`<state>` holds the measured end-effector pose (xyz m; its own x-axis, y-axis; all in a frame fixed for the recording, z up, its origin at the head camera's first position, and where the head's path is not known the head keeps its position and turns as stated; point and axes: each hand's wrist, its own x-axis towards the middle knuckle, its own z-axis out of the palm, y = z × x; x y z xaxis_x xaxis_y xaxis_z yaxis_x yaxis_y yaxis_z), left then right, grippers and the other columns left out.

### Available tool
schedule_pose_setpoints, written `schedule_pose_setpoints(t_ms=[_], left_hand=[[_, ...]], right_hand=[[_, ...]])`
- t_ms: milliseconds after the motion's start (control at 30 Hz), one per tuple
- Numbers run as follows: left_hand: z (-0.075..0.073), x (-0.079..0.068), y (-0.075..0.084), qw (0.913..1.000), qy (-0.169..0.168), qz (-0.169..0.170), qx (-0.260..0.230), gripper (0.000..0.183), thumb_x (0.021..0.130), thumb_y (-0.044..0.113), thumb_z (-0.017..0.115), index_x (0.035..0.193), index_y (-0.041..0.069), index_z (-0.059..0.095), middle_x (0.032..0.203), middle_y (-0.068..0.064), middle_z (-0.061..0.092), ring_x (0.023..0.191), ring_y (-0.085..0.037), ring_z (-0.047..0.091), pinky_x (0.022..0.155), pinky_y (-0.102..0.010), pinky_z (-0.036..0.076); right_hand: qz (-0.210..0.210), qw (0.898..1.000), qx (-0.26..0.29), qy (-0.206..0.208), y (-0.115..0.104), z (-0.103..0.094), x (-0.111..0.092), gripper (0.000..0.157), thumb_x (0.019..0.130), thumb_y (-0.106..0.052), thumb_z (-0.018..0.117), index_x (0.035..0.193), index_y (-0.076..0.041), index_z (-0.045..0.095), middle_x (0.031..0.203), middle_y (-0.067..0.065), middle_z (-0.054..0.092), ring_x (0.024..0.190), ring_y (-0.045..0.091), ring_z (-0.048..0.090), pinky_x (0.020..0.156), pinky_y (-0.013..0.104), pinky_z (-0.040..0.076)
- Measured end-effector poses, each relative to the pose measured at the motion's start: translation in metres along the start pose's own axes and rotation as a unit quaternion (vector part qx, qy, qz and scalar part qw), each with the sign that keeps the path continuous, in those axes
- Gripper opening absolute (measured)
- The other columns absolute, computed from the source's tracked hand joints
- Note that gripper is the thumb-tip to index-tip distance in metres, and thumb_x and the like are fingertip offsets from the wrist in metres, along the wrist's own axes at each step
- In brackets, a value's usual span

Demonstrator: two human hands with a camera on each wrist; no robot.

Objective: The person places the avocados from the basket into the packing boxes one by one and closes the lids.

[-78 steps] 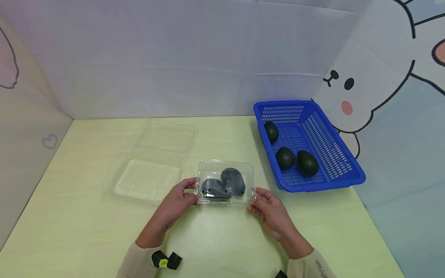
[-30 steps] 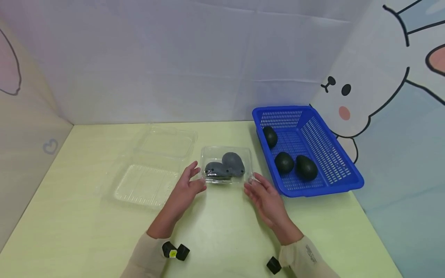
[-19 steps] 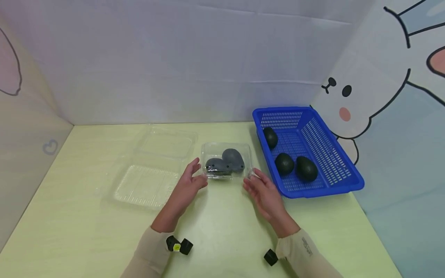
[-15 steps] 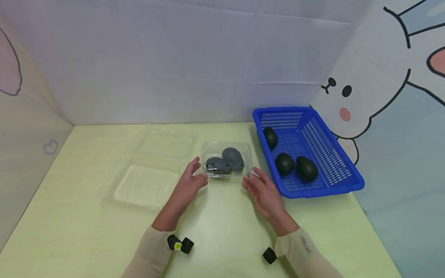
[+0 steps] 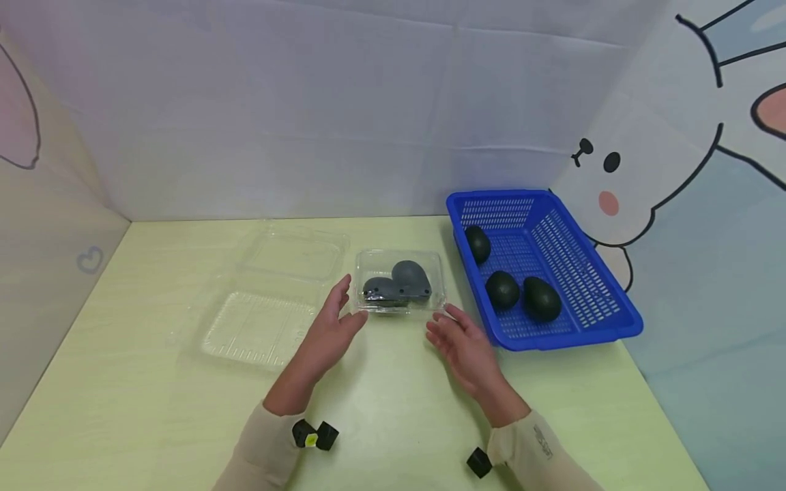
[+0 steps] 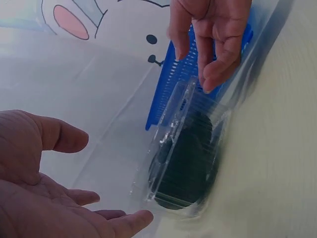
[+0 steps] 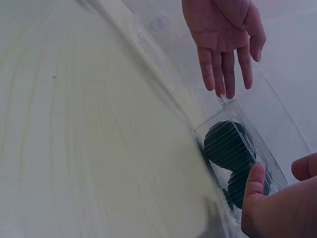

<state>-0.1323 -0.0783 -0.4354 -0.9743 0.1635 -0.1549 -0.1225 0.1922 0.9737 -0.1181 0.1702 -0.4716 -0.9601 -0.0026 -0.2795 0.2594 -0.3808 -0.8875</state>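
A closed clear plastic clamshell box [image 5: 374, 262] sits on the table in front of both hands. Inside it lie two dark avocados [image 5: 412, 278], also visible through the ribbed side wall in both wrist views. To its left, my left hand [image 5: 325, 337] holds nothing; thumb and fingers are spread, close to the front left corner. My right hand [image 5: 469, 354] is by the front right corner, its fingers relaxed and slightly bent, gripping nothing. Both hands look apart from the box, though the right fingertips are very near it.
A blue plastic basket [image 5: 571, 334] stands at the right, holding three loose avocados [image 5: 542, 299]. On the left lies an unfolded clear clamshell box [image 5: 260, 324], lid spread toward the back wall. A fabric wall [image 5: 288, 123] borders the table's far edge.
Earlier both hands gripped the filled box nearer the table's front. It has since moved away toward the back and been set down; the hands have let go and drawn slightly apart.
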Motion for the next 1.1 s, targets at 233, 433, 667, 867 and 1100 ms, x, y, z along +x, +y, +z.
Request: schedule_pose_setpoints(t_ms=[233,433,667,867,1100], left_hand=[[-0.016,-0.016,0.021,0.9975,-0.014,0.051,0.047,0.074,0.107,0.018,0.056,0.167,0.016,0.013,0.172,-0.007,0.009,0.151,-0.043,0.026,0.118,-0.055,0.031],[-0.042,-0.023,0.033,0.9898,0.022,0.069,0.123,0.069,0.108,0.019,0.055,0.166,0.017,0.018,0.171,-0.008,0.016,0.148,-0.049,0.029,0.115,-0.062,0.032],[-0.097,-0.028,0.033,0.9702,0.087,0.079,0.212,0.068,0.108,0.022,0.053,0.165,0.008,0.019,0.167,-0.023,0.021,0.15,-0.047,0.022,0.113,-0.071,0.026],[-0.143,-0.027,0.023,0.9485,0.132,0.069,0.279,0.068,0.108,0.023,0.05,0.162,-0.003,0.019,0.162,-0.034,0.023,0.147,-0.054,0.022,0.111,-0.074,0.025],[-0.188,-0.02,0.002,0.9278,0.134,0.011,0.348,0.071,0.108,0.026,0.047,0.156,-0.016,0.016,0.153,-0.046,0.024,0.138,-0.065,0.024,0.106,-0.076,0.027]], right_hand=[[0.031,0.996,-0.067,-0.057,0.0,-0.003,-0.016,0.054,0.107,-0.005,0.052,0.154,0.009,0.031,0.148,0.032,0.043,0.12,0.027,0.063,0.099,0.033,0.054],[0.04,0.985,-0.126,-0.112,-0.011,-0.003,-0.026,0.054,0.107,-0.007,0.054,0.154,0.01,0.033,0.142,0.033,0.047,0.116,0.025,0.064,0.097,0.032,0.055],[0.028,0.952,-0.239,-0.187,-0.043,-0.009,-0.037,0.054,0.109,-0.019,0.055,0.155,0.002,0.038,0.14,0.031,0.049,0.111,0.029,0.063,0.088,0.03,0.057],[-0.023,0.94,-0.287,-0.183,-0.082,-0.016,-0.043,0.048,0.109,-0.02,0.056,0.152,-0.002,0.044,0.132,0.02,0.056,0.108,0.034,0.064,0.083,0.034,0.059],[-0.106,0.927,-0.342,-0.113,-0.123,-0.038,-0.029,0.045,0.11,-0.028,0.054,0.147,-0.004,0.047,0.131,0.021,0.056,0.107,0.025,0.064,0.082,0.034,0.06]])
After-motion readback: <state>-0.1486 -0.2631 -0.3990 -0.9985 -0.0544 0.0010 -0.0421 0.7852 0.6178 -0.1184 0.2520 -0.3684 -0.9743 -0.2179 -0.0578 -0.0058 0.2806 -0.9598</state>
